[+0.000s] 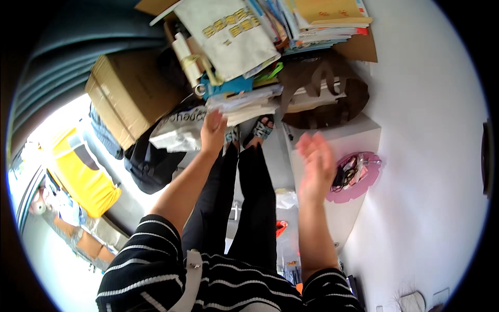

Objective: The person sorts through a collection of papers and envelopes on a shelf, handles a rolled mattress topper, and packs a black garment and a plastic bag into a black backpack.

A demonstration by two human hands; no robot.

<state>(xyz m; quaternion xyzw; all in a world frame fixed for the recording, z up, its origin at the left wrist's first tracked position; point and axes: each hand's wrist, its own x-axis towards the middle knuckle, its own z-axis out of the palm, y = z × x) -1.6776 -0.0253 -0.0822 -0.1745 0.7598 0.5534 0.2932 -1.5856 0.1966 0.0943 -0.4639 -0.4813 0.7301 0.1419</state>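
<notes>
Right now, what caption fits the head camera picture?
Left hand touches a paper stack; right hand open, empty.

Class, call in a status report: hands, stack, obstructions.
Left hand on paper stack. Right hand open, empty, blurred. Brown bag right of stack.

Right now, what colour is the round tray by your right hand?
Pink. The round tray holds dark cables and sits beside the right hand; the head view shows it best.

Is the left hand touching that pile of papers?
Touching. The head view shows the left hand with its fingertips pressed against the lower edge of the pile of papers, no gap between them. The right hand hangs open, apart.
</notes>
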